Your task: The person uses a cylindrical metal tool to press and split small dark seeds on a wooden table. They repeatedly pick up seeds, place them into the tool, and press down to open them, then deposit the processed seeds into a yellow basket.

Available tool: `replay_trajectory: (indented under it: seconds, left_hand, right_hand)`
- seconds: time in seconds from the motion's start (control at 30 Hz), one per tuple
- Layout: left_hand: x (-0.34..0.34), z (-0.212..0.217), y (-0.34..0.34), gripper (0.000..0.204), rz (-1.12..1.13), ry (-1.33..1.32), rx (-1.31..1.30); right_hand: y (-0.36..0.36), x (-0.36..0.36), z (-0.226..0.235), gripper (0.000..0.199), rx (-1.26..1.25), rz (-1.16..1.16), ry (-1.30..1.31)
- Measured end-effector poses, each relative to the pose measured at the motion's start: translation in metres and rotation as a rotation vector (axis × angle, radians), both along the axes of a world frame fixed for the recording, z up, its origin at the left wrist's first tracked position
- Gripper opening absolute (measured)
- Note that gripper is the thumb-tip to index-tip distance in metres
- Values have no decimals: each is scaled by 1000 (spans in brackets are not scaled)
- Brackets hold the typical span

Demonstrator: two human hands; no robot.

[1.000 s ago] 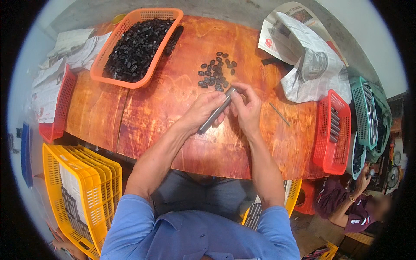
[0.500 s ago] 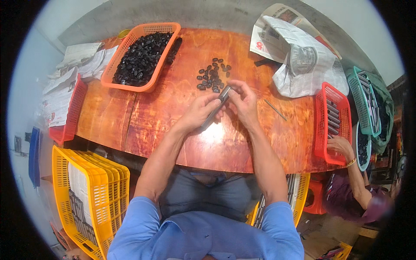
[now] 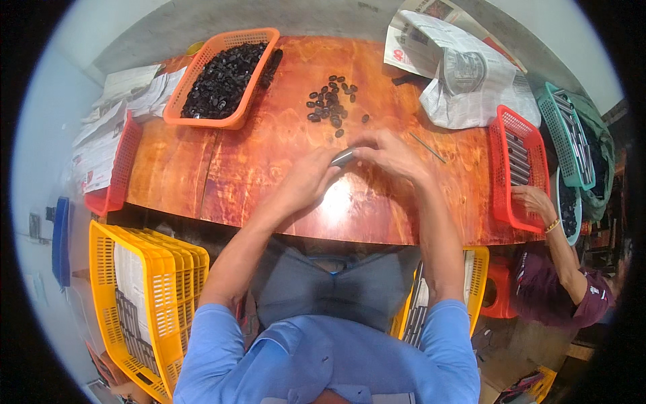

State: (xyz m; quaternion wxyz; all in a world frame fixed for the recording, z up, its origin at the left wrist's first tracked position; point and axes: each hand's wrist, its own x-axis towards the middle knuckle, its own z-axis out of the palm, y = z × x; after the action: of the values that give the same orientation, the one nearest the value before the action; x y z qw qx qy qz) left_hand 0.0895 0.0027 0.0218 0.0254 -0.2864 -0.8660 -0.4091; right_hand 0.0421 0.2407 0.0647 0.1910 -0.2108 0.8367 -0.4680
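Reddish wood is forming the surface (image 3: 259,151), its near edge curving above the person's lap. Nearest, yellow crates (image 3: 158,289) are standing below it on the left and another crate (image 3: 478,283) on the right, with dark bars showing in both; whether those are counting as finished, one cannot tell. Over the middle of the surface, the left hand (image 3: 311,174) is grasping a dark tube (image 3: 342,158), while the right hand (image 3: 390,155) is resting bent fingers at its upper end; how firmly these are pinching, one cannot tell. Work on this tube is apparently going on, its far end being hidden by the fingers. Just beyond, black oval pieces (image 3: 336,122) are lying loose in a cluster, a few straying from it, seemingly waiting unused. A thin rod (image 3: 428,147) is lying to the right, touching neither hand. Farther right, a red basket (image 3: 496,168) is holding more tubes, with a co-worker's hand (image 3: 533,200) resting in it, and a green basket (image 3: 555,141) beside it is holding others. Farther back on the left, an orange basket (image 3: 208,122) is carrying a large heap of black pieces, so plenty is apparently remaining. Newspaper (image 3: 464,71) is lying crumpled at the back right.
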Motion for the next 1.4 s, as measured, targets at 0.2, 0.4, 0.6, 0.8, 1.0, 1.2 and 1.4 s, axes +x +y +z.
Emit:
replay_trajectory:
  seconds: [0.2,0.4,0.6,0.8,1.0,1.2,1.4]
  left_hand:
    - [1,-6,21,30,12,282,-166]
    - [2,-22,22,31,35,450,-272]
    - [5,-22,24,33,39,459,-186]
    - [13,-15,24,33,45,381,-163]
    - [10,-13,26,29,46,376,-239]
    - [3,-13,20,26,30,372,-225]
    - [-5,-14,18,30,-8,312,-196]
  right_hand:
    - [14,16,-37,26,-117,-146,54]
    - [14,33,-43,25,16,-210,86]
    - [14,45,-52,26,30,-185,435]
    - [9,57,-59,24,-40,-212,593]
    - [10,58,-59,24,-66,-262,458]
    - [-14,11,-45,29,193,-380,361]
    - [-42,-1,-67,24,396,-477,533]
